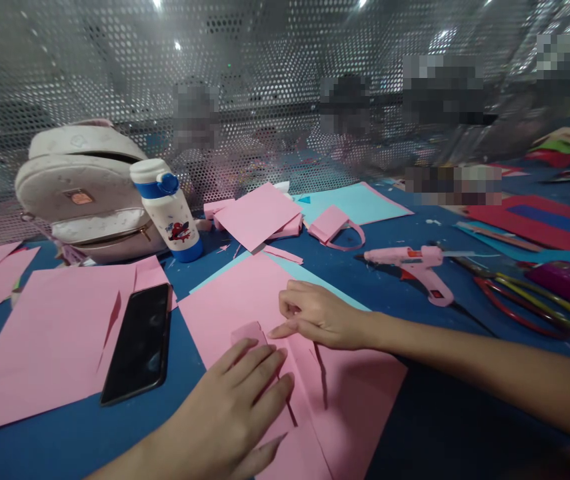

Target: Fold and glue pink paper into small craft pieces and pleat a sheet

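A large sheet of pink paper [359, 400] lies on the blue table in front of me. On it is a narrower, folded pink paper strip [301, 363] with creased, raised edges. My left hand [237, 400] rests palm down over the strip's left part, fingers stretched out and slightly spread. Across from it, my right hand [319, 317] bears on the strip's upper end with the index finger extended. Its other fingers are curled in, and the strip's edge under them is partly hidden.
A black phone [139, 343] lies left of the sheet beside more pink paper [59, 333]. Behind stand a bottle [172, 217] and a white backpack [89, 193]. To the right are a pink glue gun [415, 263] with its cord and scissors [529, 300]. A perforated metal wall [265, 80] rises behind.
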A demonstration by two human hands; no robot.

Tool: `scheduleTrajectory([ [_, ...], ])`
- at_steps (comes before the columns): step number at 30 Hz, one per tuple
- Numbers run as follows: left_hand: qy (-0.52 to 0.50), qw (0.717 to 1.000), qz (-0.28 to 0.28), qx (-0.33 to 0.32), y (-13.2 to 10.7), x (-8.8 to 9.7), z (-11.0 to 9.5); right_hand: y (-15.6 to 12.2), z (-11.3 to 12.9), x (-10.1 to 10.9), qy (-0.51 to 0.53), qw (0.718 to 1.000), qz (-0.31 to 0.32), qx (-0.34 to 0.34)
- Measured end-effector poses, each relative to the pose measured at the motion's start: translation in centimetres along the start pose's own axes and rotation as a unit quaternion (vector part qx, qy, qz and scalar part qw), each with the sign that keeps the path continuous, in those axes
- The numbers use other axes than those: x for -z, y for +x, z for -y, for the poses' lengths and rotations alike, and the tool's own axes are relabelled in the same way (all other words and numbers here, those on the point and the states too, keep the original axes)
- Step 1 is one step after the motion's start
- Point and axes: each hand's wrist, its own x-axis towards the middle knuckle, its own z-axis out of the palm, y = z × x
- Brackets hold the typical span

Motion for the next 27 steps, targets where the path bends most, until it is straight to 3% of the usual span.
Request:
scheduleTrajectory([
  [13,0.01,1.0,-0.001,-0.006,0.1,0.0,0.06,0.14,0.0,0.04,0.021,0.999,-0.039,-0.028],
  [27,0.005,1.0,0.003,-0.003,0.24,-0.06,0.09,0.18,-0.04,0.24,0.021,0.999,-0.021,-0.014],
])
